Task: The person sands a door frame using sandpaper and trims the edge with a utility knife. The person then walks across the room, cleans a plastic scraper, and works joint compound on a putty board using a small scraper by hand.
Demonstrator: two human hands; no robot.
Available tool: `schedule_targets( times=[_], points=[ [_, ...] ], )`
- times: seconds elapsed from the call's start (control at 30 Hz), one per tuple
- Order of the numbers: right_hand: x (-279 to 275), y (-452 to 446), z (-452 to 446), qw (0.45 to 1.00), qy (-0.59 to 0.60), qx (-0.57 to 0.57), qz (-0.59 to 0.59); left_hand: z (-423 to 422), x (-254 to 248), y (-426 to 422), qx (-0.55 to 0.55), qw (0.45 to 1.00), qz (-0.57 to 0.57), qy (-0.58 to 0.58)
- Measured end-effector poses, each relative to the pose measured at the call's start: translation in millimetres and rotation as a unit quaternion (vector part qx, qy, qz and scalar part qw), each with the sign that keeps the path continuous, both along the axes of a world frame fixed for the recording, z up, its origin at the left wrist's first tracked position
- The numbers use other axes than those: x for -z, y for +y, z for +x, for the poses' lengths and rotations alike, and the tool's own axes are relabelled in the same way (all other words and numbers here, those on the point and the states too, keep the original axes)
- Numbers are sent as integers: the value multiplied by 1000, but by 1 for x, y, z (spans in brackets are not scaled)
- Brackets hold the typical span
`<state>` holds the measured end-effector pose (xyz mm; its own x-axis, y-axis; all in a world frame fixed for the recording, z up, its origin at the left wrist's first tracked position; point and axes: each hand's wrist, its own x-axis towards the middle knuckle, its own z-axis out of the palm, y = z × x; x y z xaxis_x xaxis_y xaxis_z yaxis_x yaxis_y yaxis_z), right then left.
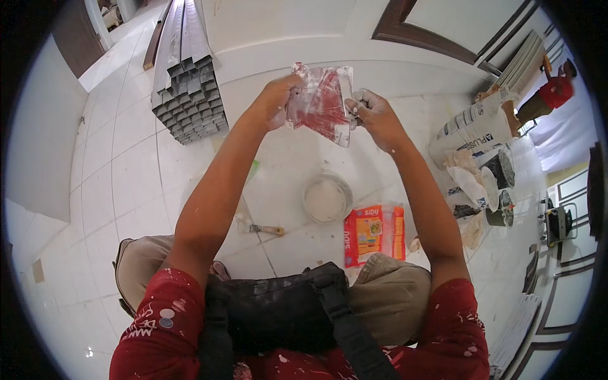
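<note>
A red plate smeared with white paste (322, 101) is held up in front of me, above the floor. My left hand (280, 101) grips its left edge, fingers partly behind it. At the right side, my right hand (372, 113), coated with white residue, is closed at the plate's pale, straight edge strip. Below stands a round tub of whitish paste (327, 198). A putty knife with a wooden handle (271, 230) lies on the tiles left of the tub. An orange and red packet (375, 235) lies flat to the tub's lower right.
Stacked metal channels (190, 101) lie at the upper left by the wall. Large white sacks (472, 133) and dark buckets (500, 214) stand to the right. Another person in a red shirt (556, 92) is at the far upper right. A metal-framed object (560, 224) stands farther right.
</note>
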<state>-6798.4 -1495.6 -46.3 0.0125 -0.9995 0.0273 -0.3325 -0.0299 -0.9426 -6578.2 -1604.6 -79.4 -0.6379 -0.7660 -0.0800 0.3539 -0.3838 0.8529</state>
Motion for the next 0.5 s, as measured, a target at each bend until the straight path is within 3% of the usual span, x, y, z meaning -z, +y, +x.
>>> schedule_targets(
  times=[0.1, 0.2, 0.3, 0.4, 0.5],
  points=[
    [8, -3, 7, 984, -161, 70, 1, 1, -33, 30, 39, 966, 74, 246],
    [5, -3, 17, 981, -185, 61, -19, -21, -24, 51, -20, 962, -1, 271],
    [-7, 7, 31, 998, 6, 58, -18, -25, -18, 43, -108, 972, 30, 205],
    [-6, 11, 27, 939, 260, 105, -200, -19, -19, 33, -125, 970, 53, 199],
    [-24, 20, 35, 939, 277, 91, -184, -15, -18, 30, -125, 973, 56, 184]
  ],
)
